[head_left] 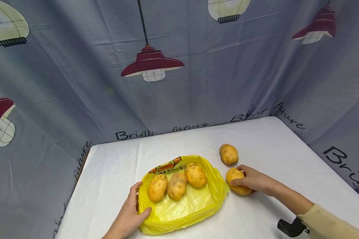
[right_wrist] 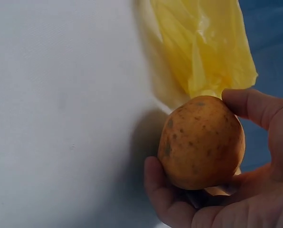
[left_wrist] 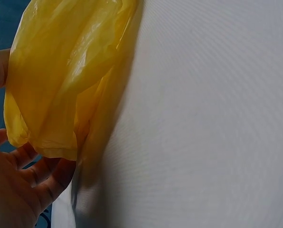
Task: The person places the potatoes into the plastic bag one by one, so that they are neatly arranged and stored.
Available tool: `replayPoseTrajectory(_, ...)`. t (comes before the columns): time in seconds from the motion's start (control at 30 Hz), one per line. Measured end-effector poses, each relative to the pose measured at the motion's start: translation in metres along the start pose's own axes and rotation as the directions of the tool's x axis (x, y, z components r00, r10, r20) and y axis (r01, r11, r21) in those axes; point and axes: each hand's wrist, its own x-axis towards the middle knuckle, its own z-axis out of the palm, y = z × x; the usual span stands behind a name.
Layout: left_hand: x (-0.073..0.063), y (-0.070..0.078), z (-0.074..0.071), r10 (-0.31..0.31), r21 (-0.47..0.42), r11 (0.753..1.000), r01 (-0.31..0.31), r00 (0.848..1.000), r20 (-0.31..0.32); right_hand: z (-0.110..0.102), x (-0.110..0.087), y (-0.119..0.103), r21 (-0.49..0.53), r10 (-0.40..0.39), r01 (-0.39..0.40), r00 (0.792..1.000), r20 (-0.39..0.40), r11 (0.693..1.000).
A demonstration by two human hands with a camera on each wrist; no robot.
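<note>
A yellow plastic bag (head_left: 197, 205) sits with its mouth spread wide on the white table. Three potatoes lie inside it, among them a left one (head_left: 157, 188) and a right one (head_left: 195, 176). My left hand (head_left: 130, 212) holds the bag's left side, its thumb by the rim; the left wrist view shows the fingers curled behind the yellow plastic (left_wrist: 61, 85). Just right of the bag, my right hand (head_left: 255, 180) grips another potato (right_wrist: 202, 142) between thumb and fingers. Behind that hand a loose potato (head_left: 228, 154) rests on the table.
The white tablecloth (head_left: 113, 166) covers the table. Grey curtains (head_left: 197, 93) printed with lamps and lettering surround it at the back and sides. A black object (head_left: 291, 227) shows beside the right sleeve (head_left: 329, 222).
</note>
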Motion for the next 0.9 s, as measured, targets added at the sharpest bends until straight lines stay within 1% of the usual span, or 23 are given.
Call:
replayPoseTrajectory(0.2, -0.001, -0.001, 0.001, -0.003, -0.012, 1.0, 0.003, 1.0, 0.0, -0.006, -0.006, -0.007, 0.022, -0.013, 0.012, 1.0, 0.016, 1.0)
replayPoseTrajectory(0.47, -0.002, 0.0, 0.002, 0.025, -0.028, 0.999, -0.025, 1.0, 0.004, -0.016, -0.013, -0.022, 0.031, -0.058, 0.057, 0.998, 0.035, 0.998)
replayPoseTrajectory(0.63, -0.002, 0.001, 0.002, 0.01, -0.017, 1.0, -0.01, 1.0, 0.005, -0.014, -0.018, -0.037, 0.067, -0.079, 0.074, 0.994, 0.078, 0.995)
replayPoseTrajectory(0.8, -0.001, 0.002, 0.001, -0.001, -0.002, 1.0, 0.001, 1.0, 0.001, -0.009, -0.022, -0.055, 0.113, -0.1, 0.086, 0.987, 0.128, 0.99)
replayPoseTrajectory(0.9, -0.001, 0.002, 0.001, 0.001, 0.007, 1.0, -0.001, 1.0, -0.002, -0.004, -0.023, -0.067, 0.11, -0.104, 0.087, 0.983, 0.152, 0.99)
